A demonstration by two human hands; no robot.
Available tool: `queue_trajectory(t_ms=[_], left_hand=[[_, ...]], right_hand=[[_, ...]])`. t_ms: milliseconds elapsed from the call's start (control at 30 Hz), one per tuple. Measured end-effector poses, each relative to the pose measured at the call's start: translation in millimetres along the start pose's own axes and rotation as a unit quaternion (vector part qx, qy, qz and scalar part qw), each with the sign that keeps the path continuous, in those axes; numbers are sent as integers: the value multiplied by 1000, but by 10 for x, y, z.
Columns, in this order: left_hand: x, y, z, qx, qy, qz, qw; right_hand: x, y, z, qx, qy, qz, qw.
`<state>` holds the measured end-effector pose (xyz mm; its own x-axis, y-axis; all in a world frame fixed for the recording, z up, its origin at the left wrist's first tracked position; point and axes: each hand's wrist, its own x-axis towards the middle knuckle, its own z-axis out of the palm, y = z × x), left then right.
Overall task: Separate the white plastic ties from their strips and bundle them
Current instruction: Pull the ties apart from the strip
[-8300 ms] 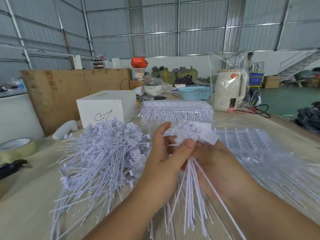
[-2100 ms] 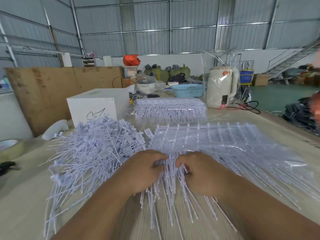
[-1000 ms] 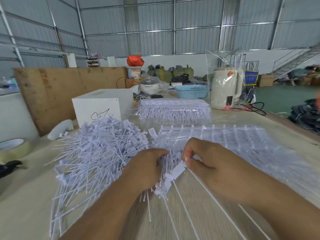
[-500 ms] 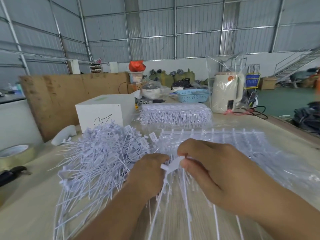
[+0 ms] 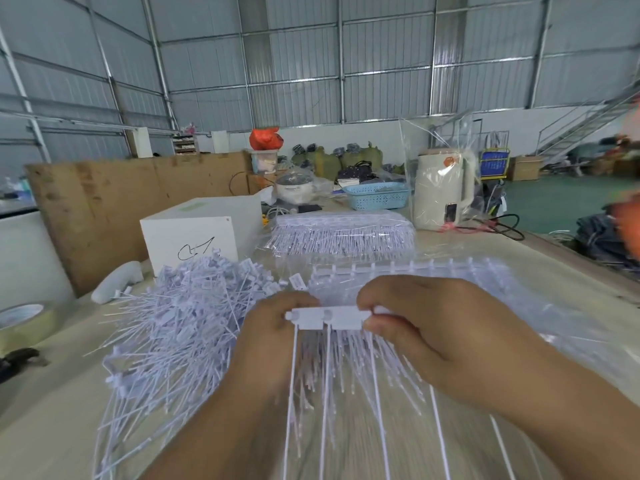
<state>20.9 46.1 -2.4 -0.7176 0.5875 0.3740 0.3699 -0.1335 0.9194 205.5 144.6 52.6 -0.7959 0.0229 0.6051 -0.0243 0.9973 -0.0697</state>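
White plastic ties (image 5: pixel 327 317) on a short joined strip, held up at frame centre between two hands.
Left hand (image 5: pixel 273 344) pinches the strip's left end, right hand (image 5: pixel 426 337) pinches its right end; thin tails hang down. Loose heap of separated white ties (image 5: pixel 173 327) lies at left on the pale wooden table (image 5: pixel 52 410); clear-bagged strips (image 5: pixel 485 296) lie behind the hands.

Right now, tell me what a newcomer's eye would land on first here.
First, the two hands at centre: the left hand and right hand grip a short strip of white ties between them, tails hanging down. Left of them sprawls a big heap of loose ties on the table. Behind stand a white box and a bagged kettle.
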Motion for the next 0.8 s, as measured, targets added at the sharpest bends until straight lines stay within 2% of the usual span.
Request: queue_trajectory(t_ms=[67,167,233,300,400,500,600,700,800], left_hand=[[17,54,-59,-46,7,27,999],[-20,165,-122,-136,-106,11,985],[-75,180,-99,-73,-160,29,984],[-100,198,-85,11,-165,64,984],[-87,256,-156,9,-120,101,988],[-11,288,-304,-4,-24,110,994],[51,245,-419,40,46,113,992],[60,195,-425,109,79,115,984],[68,183,-437,118,134,124,976]], right_hand=[[13,14,-13,1,-13,15,1000],[31,18,19,3,-33,21,999],[33,8,40,-16,-39,33,999],[27,6,52,-29,-20,45,998],[42,4,69,-40,-22,94,995],[21,55,62,-53,-44,164,984],[30,69,47,-61,-25,213,975],[51,25,59,-119,28,190,974],[68,-15,63,-130,39,145,980]])
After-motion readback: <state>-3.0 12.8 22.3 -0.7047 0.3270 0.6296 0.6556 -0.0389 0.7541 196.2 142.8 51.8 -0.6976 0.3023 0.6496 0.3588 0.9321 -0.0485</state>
